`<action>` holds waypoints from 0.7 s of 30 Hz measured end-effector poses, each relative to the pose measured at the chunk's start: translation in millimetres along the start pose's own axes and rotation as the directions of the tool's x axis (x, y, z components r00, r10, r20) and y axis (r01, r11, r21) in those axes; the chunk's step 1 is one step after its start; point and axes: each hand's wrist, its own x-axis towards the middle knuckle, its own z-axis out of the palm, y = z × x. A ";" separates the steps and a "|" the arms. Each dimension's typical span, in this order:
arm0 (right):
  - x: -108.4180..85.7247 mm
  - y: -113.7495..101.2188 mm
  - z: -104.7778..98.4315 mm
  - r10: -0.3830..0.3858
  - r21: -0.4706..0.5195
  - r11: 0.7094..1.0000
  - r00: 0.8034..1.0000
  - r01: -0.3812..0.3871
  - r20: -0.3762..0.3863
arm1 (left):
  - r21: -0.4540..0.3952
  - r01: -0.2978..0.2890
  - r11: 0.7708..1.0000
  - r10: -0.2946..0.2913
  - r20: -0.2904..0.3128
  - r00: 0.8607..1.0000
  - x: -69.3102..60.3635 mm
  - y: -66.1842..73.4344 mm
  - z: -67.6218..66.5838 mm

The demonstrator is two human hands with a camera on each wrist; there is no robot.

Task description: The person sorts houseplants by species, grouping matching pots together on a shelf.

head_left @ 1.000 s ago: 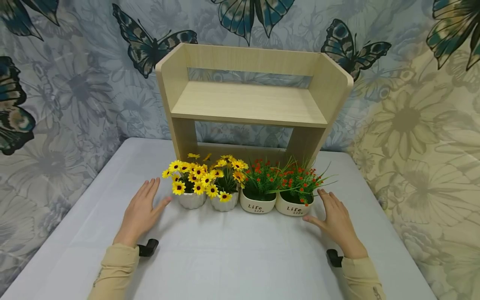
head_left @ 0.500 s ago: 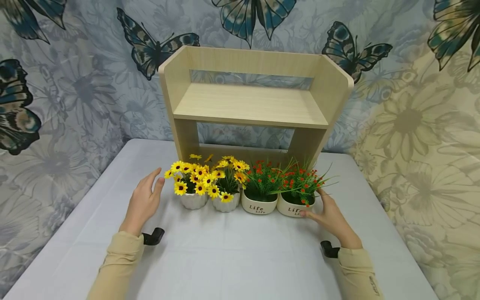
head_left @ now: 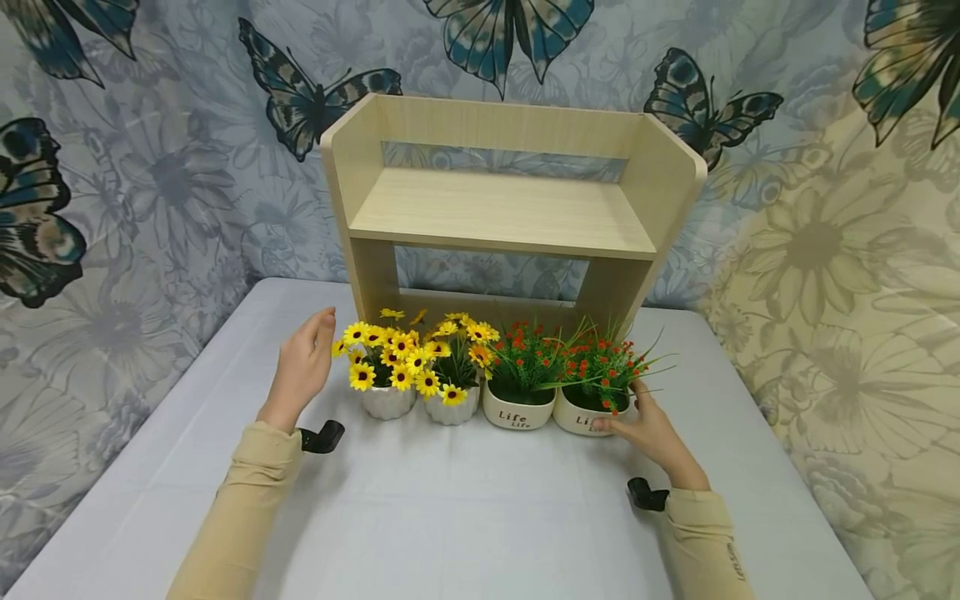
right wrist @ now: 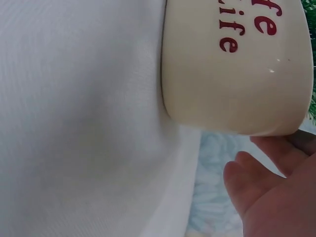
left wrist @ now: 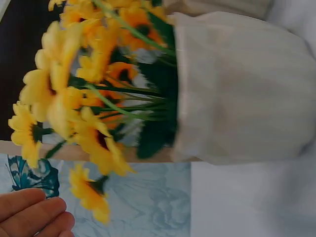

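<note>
In the head view, my left hand (head_left: 302, 362) is raised just left of the first potted yellow flowers (head_left: 382, 350), fingers extended and apart from the white pot. The left wrist view shows those yellow blooms, the white fluted pot (left wrist: 242, 89) and some of my fingertips (left wrist: 34, 212). At the row's right end stands a cream pot of red-flowered greenery (head_left: 588, 417), lettered "Life". My right hand (head_left: 655, 429) is at its right side, the fingers partly behind it. In the right wrist view my thumb (right wrist: 249, 180) stands off the cream pot (right wrist: 237, 74); a finger appears to touch its side.
Between these stand a second pot of yellow flowers (head_left: 452, 404) and another cream "Life" pot (head_left: 517, 412). Behind the row rises a two-tier wooden shelf (head_left: 502, 208). The table (head_left: 465, 525) has a white cloth; butterfly-patterned fabric (head_left: 187, 192) hangs behind.
My left hand has moved forward along the left side of the yellow flowers and turned edgewise. My right hand has shifted left, closer to the end cream pot. The pots have not moved.
</note>
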 end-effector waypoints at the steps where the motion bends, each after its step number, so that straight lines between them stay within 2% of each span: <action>1: 0.0 -0.1 0.3 0.005 0.017 1.000 1.000 -0.005 0.005 | -0.013 -0.007 1.000 0.007 -0.010 1.000 3.0 1.9 -0.7; 9: 3.1 0.9 2.8 0.022 0.072 0.997 1.000 -0.023 0.017 | -0.059 -0.026 0.998 0.022 -0.059 0.998 26.3 16.8 -8.4; 15: 6.2 2.6 5.3 0.044 0.101 0.994 0.999 -0.046 0.022 | -0.065 -0.013 0.998 0.009 -0.062 0.998 41.7 23.2 -15.3; 21: 8.6 4.9 7.8 0.026 0.123 0.992 1.000 -0.027 0.005 | -0.074 -0.011 0.997 0.007 -0.052 0.999 54.0 29.6 -17.7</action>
